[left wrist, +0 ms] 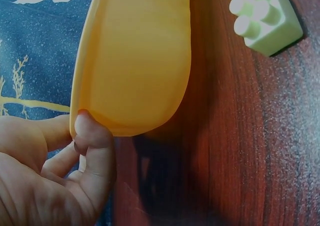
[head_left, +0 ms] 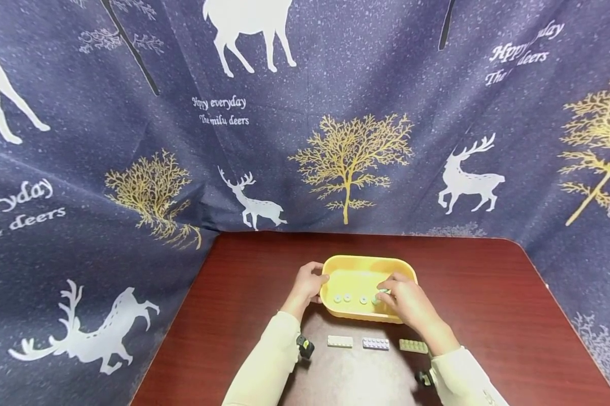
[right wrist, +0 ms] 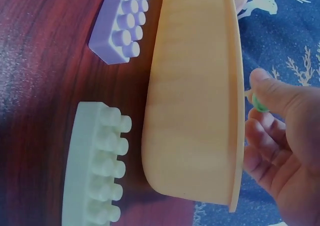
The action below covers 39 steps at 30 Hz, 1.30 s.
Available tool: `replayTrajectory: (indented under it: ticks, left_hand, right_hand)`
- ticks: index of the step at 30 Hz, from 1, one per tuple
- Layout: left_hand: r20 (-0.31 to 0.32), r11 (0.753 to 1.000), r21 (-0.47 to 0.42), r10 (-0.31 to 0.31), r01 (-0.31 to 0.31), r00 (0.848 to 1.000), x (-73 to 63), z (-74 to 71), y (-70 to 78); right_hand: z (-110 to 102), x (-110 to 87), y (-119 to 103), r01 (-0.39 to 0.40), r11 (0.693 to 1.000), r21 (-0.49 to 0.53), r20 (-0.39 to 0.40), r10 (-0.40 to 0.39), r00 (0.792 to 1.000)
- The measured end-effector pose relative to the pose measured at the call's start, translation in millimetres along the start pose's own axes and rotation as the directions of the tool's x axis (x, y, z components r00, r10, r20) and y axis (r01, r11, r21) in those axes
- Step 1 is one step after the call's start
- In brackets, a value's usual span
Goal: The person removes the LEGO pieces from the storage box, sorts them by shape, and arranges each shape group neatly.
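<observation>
Right wrist: green piece (right wrist: pixel 259 104) in grip (right wrist: pixel 292 138)

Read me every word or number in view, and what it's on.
"Hppy everyday The milu deers": printed cloth, left of centre.
"...eryday ...lu deers": cloth, far left, cut off.
"Hppy ...day The ... deers": cloth, upper right, partly lost in folds.
None seen on the yellow bin or bricks.

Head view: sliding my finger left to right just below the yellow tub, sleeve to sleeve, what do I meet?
Cream fabric left sleeve, small black wrist camera, pale rectangular studded plastic brick, purple rectangular studded plastic brick, yellowish-green rectangular studded plastic brick, cream fabric right sleeve.
</observation>
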<state>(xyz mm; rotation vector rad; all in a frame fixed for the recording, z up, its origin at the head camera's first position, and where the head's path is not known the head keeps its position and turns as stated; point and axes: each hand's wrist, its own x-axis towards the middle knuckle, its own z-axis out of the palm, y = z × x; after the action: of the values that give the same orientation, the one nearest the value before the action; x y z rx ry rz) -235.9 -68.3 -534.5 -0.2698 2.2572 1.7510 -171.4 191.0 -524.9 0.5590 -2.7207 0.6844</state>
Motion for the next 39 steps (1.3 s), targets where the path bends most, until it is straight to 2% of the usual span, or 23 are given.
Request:
replayTrajectory:
  ticks: [5, 12, 20, 39]
  left_hand:
    - [-0.004, 1.000, -0.006, -0.003, 0.003, 1.000, 0.8, -0.2, -0.1]
    - [0.001, 1.000, -0.011, -0.005, 0.005, 1.000, 0.6, -0.2, -1.8]
    - [-0.004, 1.000, -0.008, -0.008, 0.007, 1.000, 0.2, 0.5, -1.4]
    - [-0.023, 1.000, 0.007, 0.001, -0.001, 1.000, 1.5, 0.4, -1.0]
  right_hand:
    - [-3, -2.6, -3, 0.000, 1.000, -0.010, -0.026, 0.000, 1.000]
    - [-4, -4.4, -3, -0.073, 0.997, -0.022, 0.003, 0.073, 0.997]
    - [-4, -4.4, -5, -0.103, 0.995, -0.014, 0.008, 0.103, 0.995]
    - [-6, -10.1, -26, -0.071, 0.996, 0.052, -0.022, 0.072, 0.997]
